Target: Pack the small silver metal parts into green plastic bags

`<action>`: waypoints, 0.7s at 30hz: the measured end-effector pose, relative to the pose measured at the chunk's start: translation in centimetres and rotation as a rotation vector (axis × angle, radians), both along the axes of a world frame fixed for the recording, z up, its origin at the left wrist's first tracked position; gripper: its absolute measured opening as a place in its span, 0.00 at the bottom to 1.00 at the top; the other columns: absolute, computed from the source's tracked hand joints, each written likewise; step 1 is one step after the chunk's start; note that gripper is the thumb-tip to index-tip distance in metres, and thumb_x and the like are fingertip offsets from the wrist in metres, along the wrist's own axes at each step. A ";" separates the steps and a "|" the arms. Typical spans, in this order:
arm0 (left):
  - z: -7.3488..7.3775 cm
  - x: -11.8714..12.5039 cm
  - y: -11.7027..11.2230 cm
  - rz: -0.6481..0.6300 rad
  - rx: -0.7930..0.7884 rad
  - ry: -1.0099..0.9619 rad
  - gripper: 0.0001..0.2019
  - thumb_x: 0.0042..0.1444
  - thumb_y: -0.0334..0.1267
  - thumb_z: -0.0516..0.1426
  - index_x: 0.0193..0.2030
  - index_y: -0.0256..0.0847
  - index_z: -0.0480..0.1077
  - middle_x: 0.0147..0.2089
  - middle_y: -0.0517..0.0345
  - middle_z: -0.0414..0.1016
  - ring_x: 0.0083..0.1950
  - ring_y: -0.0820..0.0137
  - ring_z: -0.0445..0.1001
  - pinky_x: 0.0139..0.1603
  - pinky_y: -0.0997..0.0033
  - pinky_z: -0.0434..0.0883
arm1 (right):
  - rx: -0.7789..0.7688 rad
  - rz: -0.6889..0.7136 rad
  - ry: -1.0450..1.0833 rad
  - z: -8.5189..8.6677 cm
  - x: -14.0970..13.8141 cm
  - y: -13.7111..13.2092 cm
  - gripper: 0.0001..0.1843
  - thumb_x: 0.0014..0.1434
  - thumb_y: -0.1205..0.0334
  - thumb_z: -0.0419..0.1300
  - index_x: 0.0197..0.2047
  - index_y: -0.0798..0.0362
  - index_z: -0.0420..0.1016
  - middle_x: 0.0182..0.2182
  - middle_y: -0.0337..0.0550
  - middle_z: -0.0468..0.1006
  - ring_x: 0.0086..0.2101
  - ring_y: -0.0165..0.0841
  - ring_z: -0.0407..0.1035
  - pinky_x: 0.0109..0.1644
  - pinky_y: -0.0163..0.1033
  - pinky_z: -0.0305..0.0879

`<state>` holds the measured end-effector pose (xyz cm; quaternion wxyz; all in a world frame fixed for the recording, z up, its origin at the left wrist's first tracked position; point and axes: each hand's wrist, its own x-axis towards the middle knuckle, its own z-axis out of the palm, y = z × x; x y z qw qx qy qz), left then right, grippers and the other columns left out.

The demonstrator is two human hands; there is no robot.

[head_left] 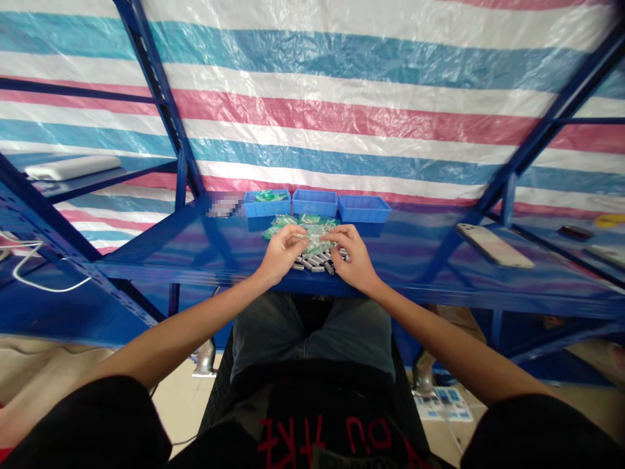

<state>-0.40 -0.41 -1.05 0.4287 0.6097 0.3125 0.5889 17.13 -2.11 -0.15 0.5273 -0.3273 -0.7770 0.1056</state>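
My left hand (288, 247) is at the near edge of the blue table, thumb and fingertips pinched together. What sits between them is too small to make out. Across from it, my right hand (352, 255) has its fingers reaching over the pile, with the thumb apart from them. Between and beyond both hands lie several clear and green plastic packets (316, 242). Several small silver and dark cylinders, like batteries (316, 262), are heaped under and in front of the hands. Parts of the packets and cylinders are hidden by my fingers.
Behind the packets stand three blue bins: a left bin (266, 208) with green packets inside, a middle bin (315, 207) and a right bin (364, 209). A phone (494, 245) lies on the table at the right. Blue metal posts (181, 150) rise on either side.
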 end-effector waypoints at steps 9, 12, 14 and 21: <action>0.5 0.1 -0.2 -0.057 -0.015 0.029 0.15 0.45 0.37 0.63 0.41 0.38 0.69 0.31 0.61 0.71 0.33 0.74 0.69 0.33 0.77 0.65 | -0.204 0.007 0.080 -0.5 0.1 0.8 0.06 0.52 0.64 0.57 0.36 0.54 0.69 0.22 0.33 0.63 0.23 0.26 0.59 0.28 0.33 0.58; 0.6 0.1 -0.3 -0.007 -0.016 0.076 0.11 0.47 0.40 0.62 0.37 0.38 0.72 0.29 0.61 0.70 0.30 0.75 0.67 0.30 0.77 0.64 | -0.160 -0.059 0.091 -0.5 0.1 0.5 0.02 0.52 0.65 0.57 0.31 0.54 0.69 0.18 0.31 0.59 0.20 0.25 0.55 0.25 0.32 0.54; 0.7 0.1 -0.3 -0.028 -0.079 0.074 0.13 0.50 0.44 0.59 0.38 0.38 0.72 0.26 0.61 0.69 0.26 0.76 0.66 0.27 0.76 0.63 | -0.162 -0.080 0.116 -0.5 0.1 0.3 0.03 0.53 0.66 0.56 0.31 0.54 0.70 0.16 0.30 0.57 0.19 0.24 0.53 0.24 0.32 0.52; 0.6 0.0 -0.4 -0.082 -0.073 0.014 0.14 0.50 0.45 0.60 0.41 0.39 0.69 0.27 0.62 0.70 0.27 0.75 0.69 0.30 0.75 0.66 | -0.070 0.036 0.013 -0.2 0.3 -0.1 0.09 0.51 0.69 0.55 0.36 0.53 0.72 0.31 0.40 0.75 0.30 0.30 0.67 0.36 0.37 0.64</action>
